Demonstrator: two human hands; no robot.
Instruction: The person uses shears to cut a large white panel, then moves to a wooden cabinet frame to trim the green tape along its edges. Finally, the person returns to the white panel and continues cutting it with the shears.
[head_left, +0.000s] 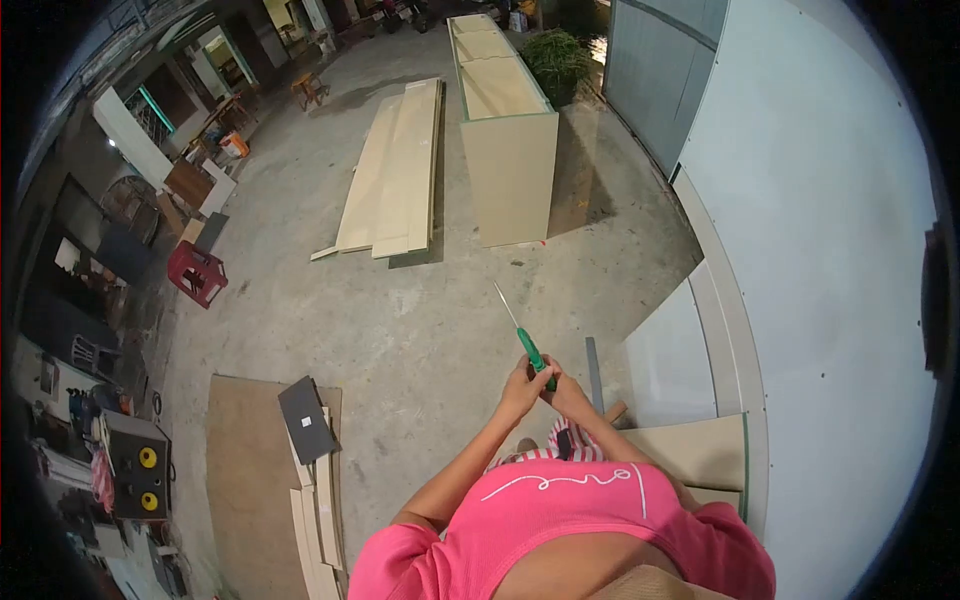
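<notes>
A screwdriver [529,347] with a green handle and a long thin metal shaft points up and away in front of my body. My left hand [526,386] is closed around the lower part of the handle, its thumb lying along it. Against the other side of the handle is my right hand [566,392], fingers curled and touching the left; part of its grip is hidden. The shaft's tip is free over the concrete floor [420,330].
A long open cabinet carcass [508,180] lies ahead, with stacked boards [390,170] to its left. A red stool [197,274], cardboard sheet [250,470], dark panel [308,418] and speaker box [137,468] are leftward. White panels [820,250] rise at right.
</notes>
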